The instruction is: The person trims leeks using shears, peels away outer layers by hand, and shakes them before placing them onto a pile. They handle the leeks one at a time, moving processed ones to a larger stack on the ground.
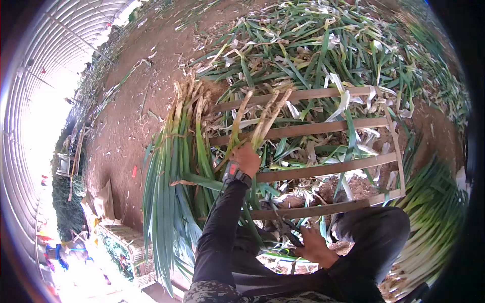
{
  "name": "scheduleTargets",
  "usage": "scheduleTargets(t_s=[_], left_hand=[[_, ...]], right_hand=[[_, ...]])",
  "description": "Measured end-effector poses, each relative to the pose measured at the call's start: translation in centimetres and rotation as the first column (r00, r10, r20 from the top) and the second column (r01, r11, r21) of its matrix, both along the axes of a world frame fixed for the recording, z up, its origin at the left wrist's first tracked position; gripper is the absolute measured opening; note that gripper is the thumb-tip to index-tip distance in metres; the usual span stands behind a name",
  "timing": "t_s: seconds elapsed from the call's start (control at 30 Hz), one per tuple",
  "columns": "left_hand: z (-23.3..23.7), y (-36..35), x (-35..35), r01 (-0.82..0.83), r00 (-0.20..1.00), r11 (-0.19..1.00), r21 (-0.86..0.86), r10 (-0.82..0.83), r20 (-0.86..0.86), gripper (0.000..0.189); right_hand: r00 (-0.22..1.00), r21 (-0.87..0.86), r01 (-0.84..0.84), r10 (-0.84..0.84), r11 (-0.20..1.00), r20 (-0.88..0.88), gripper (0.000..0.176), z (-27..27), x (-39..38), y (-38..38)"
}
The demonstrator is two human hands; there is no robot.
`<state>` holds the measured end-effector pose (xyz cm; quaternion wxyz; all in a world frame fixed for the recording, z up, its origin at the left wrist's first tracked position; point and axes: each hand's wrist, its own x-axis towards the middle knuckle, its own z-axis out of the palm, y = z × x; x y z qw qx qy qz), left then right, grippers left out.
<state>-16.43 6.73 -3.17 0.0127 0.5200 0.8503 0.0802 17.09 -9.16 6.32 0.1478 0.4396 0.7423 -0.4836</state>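
Note:
My left hand [246, 160], with a watch [235, 173] on its wrist, is closed around a few green onions [265, 121]. Their pale root ends point up and away over a slatted wooden frame [323, 130]. Low in the view, my right hand [314, 246] grips a black-handled tool [289, 230] with a narrow metal tip; its exact kind I cannot tell. Just left of my left hand lies a thick bundle of long green onions [174, 161], roots away from me and leaves hanging over the near side.
A big heap of stripped green onion leaves [313, 50] covers the ground beyond the frame. More green onions [429, 222] lie at the right. A woven basket [134, 252] stands at lower left, near bare soil [118, 151]. My bent knee [389, 222] is beside the frame.

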Motion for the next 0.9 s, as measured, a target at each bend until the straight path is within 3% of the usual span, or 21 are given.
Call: scheduleTargets(t_s=[0.03, 0.1, 0.13, 0.23, 0.27, 0.37, 0.5, 0.6, 0.7, 0.8, 0.9], left_hand=[[1.0, -0.1, -0.1, -0.024, 0.999, 0.999, 0.027, 0.023, 0.047, 0.048], [2.5, -0.3, 0.6, -0.070, 0.997, 0.983, 0.171, 0.076, -0.026, 0.053], [3.0, -0.3, 0.2, -0.049, 0.994, 0.988, 0.147, 0.063, -0.090, 0.065], [2.7, -0.7, -2.4, -0.200, 0.958, 0.971, 0.130, 0.166, 0.234, 0.092], [2.4, -0.6, -4.0, -0.257, 0.926, 0.965, -0.046, 0.260, 0.272, 0.102], [2.6, -0.4, -7.0, -0.250, 0.841, 0.942, -0.225, 0.327, 0.431, 0.084], [3.2, 0.2, -5.8, -0.029, 0.878, 0.997, -0.072, 0.059, 0.475, 0.071], [3.7, 1.1, -2.4, -0.044, 0.937, 0.999, 0.020, 0.034, 0.347, 0.063], [3.6, 1.6, -1.0, -0.055, 0.948, 0.998, -0.017, 0.058, 0.312, 0.059], [3.3, 1.9, 0.0, -0.042, 0.959, 0.992, 0.117, 0.007, 0.284, 0.061], [3.5, 2.4, 0.0, 0.016, 0.900, 0.999, -0.042, 0.004, 0.436, 0.069]], right_hand=[[1.000, -0.016, 0.001, -0.001, 1.000, 0.004, 0.080, 0.0, 0.1, -0.1], [1.000, 0.002, -0.003, 0.003, 1.000, -0.019, 0.086, 0.3, 0.5, -0.1], [1.000, 0.000, -0.010, 0.010, 1.000, -0.013, 0.088, 0.5, 0.4, 0.2], [0.999, 0.027, -0.028, 0.029, 0.999, -0.020, 0.092, 0.1, 0.6, 0.0], [0.999, 0.042, -0.031, 0.032, 0.999, -0.025, 0.093, -0.2, 0.8, -0.2], [0.998, 0.084, -0.045, 0.049, 0.995, -0.046, 0.093, -0.5, 0.8, -0.2], [0.997, 0.102, -0.056, 0.062, 0.993, -0.053, 0.091, -0.3, 0.8, -0.3], [0.995, 0.101, -0.042, 0.051, 0.994, -0.089, 0.089, 0.1, 0.6, 0.1], [0.996, 0.093, -0.040, 0.047, 0.995, -0.075, 0.089, -0.2, 0.4, -0.2], [0.997, 0.082, -0.050, 0.054, 0.995, -0.051, 0.085, 0.0, 0.1, -0.3], [0.997, 0.122, -0.061, 0.067, 0.991, -0.047, 0.086, -0.2, 0.2, -0.5]])
